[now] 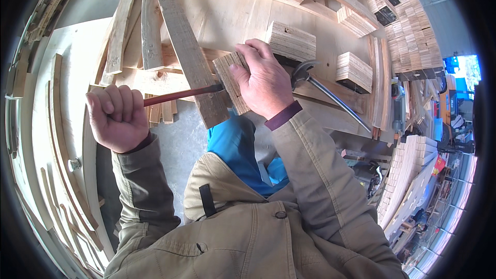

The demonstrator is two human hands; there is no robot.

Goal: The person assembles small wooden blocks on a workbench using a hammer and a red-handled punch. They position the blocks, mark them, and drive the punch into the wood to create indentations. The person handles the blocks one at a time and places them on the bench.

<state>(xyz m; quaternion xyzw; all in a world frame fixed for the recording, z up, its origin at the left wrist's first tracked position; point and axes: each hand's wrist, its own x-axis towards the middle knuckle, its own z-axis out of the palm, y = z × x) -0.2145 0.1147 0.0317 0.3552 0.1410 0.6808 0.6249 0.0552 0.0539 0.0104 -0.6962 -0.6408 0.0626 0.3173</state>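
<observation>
My left hand (118, 116) is closed around the end of a red bar-like tool (178, 95) with a dark metal end. That end meets the left side of a small layered wooden block (232, 85); whether it is a pry bar or another tool I cannot tell. My right hand (266, 80) grips the block from its right side, thumb across its face. Beneath the tool slants a long wooden board (188, 46), its near end close to my blue trousers. A claw hammer (330, 98) with a silver shaft lies just right of my right hand.
Layered wooden blocks (293, 40) and another block (354, 70) sit on the workbench (222, 18). Loose boards (124, 28) lie at the far left. Big stacks of blocks (413, 31) stand at the right. Long wood strips (57, 108) line the left side.
</observation>
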